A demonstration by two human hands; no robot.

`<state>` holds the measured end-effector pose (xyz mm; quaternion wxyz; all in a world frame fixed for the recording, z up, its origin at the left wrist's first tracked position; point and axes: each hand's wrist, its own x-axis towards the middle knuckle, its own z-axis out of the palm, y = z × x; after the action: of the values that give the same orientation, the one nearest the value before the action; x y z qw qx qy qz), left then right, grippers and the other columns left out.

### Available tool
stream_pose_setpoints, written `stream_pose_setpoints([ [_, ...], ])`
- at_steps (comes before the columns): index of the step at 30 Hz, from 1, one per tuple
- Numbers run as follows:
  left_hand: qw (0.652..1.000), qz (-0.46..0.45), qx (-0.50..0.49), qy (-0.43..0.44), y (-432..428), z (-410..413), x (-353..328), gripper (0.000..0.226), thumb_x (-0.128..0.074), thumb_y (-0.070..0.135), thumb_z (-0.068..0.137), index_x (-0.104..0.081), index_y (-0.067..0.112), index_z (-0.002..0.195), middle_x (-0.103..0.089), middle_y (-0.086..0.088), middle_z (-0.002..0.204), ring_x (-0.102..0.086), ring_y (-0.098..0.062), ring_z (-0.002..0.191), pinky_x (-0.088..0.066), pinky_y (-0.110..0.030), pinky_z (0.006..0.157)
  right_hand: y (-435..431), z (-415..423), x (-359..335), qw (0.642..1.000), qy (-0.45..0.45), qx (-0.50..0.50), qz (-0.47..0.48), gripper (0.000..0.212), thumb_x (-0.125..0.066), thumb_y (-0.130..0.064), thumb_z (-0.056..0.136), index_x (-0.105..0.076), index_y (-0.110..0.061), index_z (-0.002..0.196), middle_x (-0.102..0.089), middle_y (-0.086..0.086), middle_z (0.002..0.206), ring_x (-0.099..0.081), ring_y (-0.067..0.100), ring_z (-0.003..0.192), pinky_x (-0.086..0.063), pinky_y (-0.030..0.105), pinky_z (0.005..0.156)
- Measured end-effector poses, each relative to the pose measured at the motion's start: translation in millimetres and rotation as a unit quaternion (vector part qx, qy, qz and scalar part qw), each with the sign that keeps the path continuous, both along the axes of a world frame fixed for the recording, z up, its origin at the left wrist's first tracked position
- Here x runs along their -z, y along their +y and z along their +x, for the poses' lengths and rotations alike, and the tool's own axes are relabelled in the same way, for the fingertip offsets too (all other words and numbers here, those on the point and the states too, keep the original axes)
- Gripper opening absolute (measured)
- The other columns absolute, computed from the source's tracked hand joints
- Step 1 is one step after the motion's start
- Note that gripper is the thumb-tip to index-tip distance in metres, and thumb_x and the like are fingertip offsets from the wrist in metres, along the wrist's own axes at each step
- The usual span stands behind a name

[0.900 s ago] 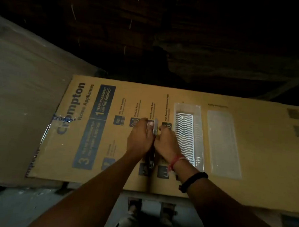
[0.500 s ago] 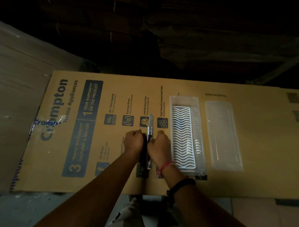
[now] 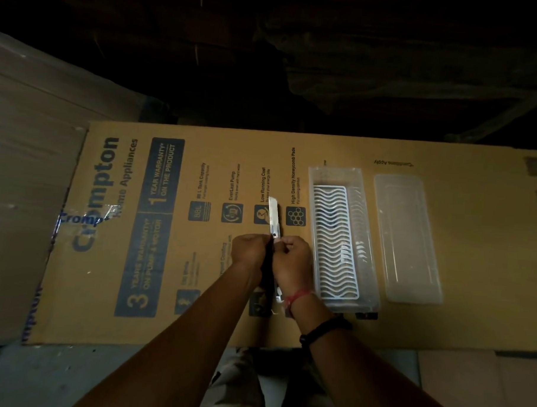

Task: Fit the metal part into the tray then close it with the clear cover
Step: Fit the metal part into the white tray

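Note:
A long thin metal part (image 3: 273, 217) stands on edge on the cardboard, its bright far end sticking out beyond my fingers. My left hand (image 3: 249, 251) and my right hand (image 3: 293, 256) pinch it from either side at its middle. Just right of my right hand lies the clear tray (image 3: 367, 238) with a white wavy grid insert (image 3: 333, 241) inside. The clear cover (image 3: 405, 237) lies flat further right, apart from the tray.
Everything rests on a flattened brown cardboard box (image 3: 166, 260) printed with blue lettering. Its near edge runs just below my wrists, with grey floor beneath. A pale board lies to the left; beyond the far edge all is dark.
My hands have slid back along the metal part toward me, so more of its far end shows. The view has tilted down a little.

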<state>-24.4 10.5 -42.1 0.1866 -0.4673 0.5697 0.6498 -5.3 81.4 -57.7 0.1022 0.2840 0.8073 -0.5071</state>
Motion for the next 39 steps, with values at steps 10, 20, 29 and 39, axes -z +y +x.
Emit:
stream_pose_setpoints([
  [10, 0.997, 0.000, 0.020, 0.076, -5, -12, -17, 0.019, -0.069, 0.010, 0.084, -0.066, 0.006, 0.066, -0.066, -0.015, 0.070, -0.061, -0.024, 0.066, -0.052, -0.030, 0.067, 3, -7, -23, 0.993, 0.025, 0.036, -0.109, 0.008, -0.060, -0.016, 0.091, -0.064, -0.015, 0.084, -0.068, 0.004, 0.080, -0.065, 0.019, 0.078, -0.051, 0.024, 0.067],
  [20, 0.983, -0.069, 0.070, 0.156, 21, -31, -41, 0.031, -0.065, 0.019, 0.090, -0.067, 0.003, 0.063, -0.066, -0.021, 0.071, -0.063, -0.030, 0.068, -0.058, -0.055, 0.073, 32, -14, -58, 0.993, 0.081, 0.006, -0.091, 0.021, -0.061, -0.015, 0.090, -0.069, 0.003, 0.081, -0.070, 0.022, 0.081, -0.067, 0.031, 0.078, -0.054, 0.038, 0.072],
  [29, 0.980, -0.050, 0.088, 0.171, 46, -36, -54, 0.027, -0.065, 0.017, 0.090, -0.067, 0.006, 0.065, -0.064, -0.013, 0.064, -0.062, -0.024, 0.065, -0.058, -0.041, 0.068, 85, 9, -70, 0.977, 0.044, -0.053, -0.204, 0.039, -0.056, 0.010, 0.087, -0.057, 0.000, 0.124, -0.067, 0.003, 0.095, -0.064, 0.010, 0.085, -0.053, 0.013, 0.068],
  [39, 0.945, -0.067, 0.251, 0.201, 80, -18, -50, 0.009, -0.063, -0.004, 0.071, -0.057, 0.003, 0.070, -0.052, -0.016, 0.072, -0.055, -0.026, 0.068, -0.057, -0.049, 0.064, 119, 22, -72, 0.977, 0.052, -0.032, -0.204, 0.045, -0.051, 0.017, 0.086, -0.056, -0.005, 0.125, -0.067, -0.007, 0.092, -0.068, -0.006, 0.076, -0.054, 0.013, 0.067],
])
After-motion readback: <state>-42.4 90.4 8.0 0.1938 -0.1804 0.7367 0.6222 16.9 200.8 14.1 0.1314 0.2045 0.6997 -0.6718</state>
